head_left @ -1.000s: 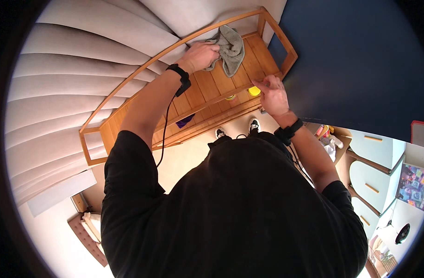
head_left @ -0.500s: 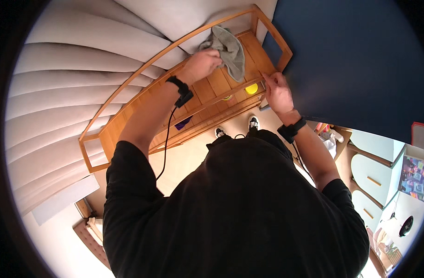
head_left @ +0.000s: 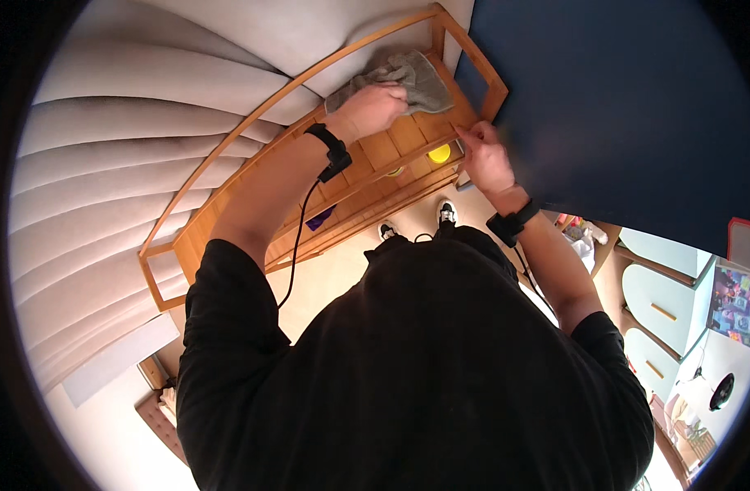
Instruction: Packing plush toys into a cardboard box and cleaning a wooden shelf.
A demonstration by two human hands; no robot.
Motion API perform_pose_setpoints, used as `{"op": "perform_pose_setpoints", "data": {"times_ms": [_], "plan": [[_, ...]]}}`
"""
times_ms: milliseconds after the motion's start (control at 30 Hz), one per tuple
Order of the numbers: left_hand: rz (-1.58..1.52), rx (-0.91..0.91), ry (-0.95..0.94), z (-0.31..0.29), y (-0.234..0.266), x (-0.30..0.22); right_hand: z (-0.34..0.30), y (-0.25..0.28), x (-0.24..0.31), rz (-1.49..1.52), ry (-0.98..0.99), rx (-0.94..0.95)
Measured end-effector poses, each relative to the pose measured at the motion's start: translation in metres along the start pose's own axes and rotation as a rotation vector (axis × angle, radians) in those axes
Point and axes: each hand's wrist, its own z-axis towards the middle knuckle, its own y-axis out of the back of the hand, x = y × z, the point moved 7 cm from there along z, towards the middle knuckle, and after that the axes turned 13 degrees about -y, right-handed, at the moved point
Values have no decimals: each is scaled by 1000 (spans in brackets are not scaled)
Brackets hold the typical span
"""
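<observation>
My left hand (head_left: 373,109) presses a grey cloth (head_left: 408,82) onto the top board of a wooden slatted shelf (head_left: 228,164), near its right end. My right hand (head_left: 483,157) rests on the shelf's front right edge, fingers curled against the wood; what it grips, if anything, is hidden. A black band with a cable sits on each wrist. A yellow object (head_left: 439,153) shows through the slats on a lower level, just left of my right hand.
A beige curtain (head_left: 105,164) hangs in folds behind the shelf. A dark blue panel (head_left: 621,106) stands at the right. A purple thing (head_left: 319,219) lies on a lower shelf. Pale cabinets (head_left: 661,295) and clutter sit at the lower right. My shoes (head_left: 445,213) stand on the light floor.
My left hand has pushed the grey cloth toward the shelf's right end. My right hand has shifted along the front edge to the right corner.
</observation>
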Motion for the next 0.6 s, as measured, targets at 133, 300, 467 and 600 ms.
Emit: {"op": "perform_pose_setpoints", "data": {"times_ms": [133,300,467,600], "plan": [[-60,101,-100,6,-10,-43,2,2,2,40,10,22],[-215,30,-116,11,-17,-60,2,1,4,44,38,-3],[-271,1,-159,18,-15,-63,0,6,4,70,67,-15],[-205,-59,-74,47,-24,-54,-2,1,3,117,41,15]]}}
